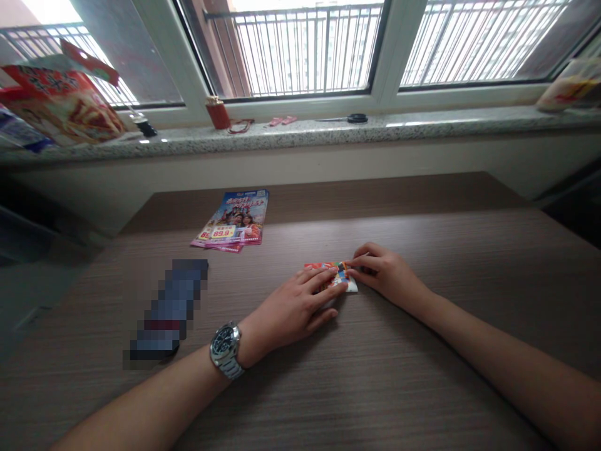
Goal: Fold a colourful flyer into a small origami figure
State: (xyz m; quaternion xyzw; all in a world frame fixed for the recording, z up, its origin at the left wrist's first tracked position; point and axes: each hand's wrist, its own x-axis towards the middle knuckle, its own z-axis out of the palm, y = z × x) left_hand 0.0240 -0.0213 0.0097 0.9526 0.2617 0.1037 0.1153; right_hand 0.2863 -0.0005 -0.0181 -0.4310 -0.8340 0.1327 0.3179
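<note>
A small, colourful folded sheet of paper [351, 287] lies on the table in front of me, red along its far edge and white at its near right corner. My left hand [293, 307], with a metal watch [226, 348] on the wrist, rests flat over it, fingers stretched out, hiding much of its left part. From the other side, my right hand [387, 274] has thumb and forefinger drawn together at the paper's right edge, pinching it near the far corner.
Several printed flyers [237, 219] lie in a pile at the far left of the wooden table [422, 219]. A pixelated dark blue object [176, 304] is left of my left hand. On the sill behind stand scissors [357, 118], a red bottle [218, 114] and a red food packet [70, 103].
</note>
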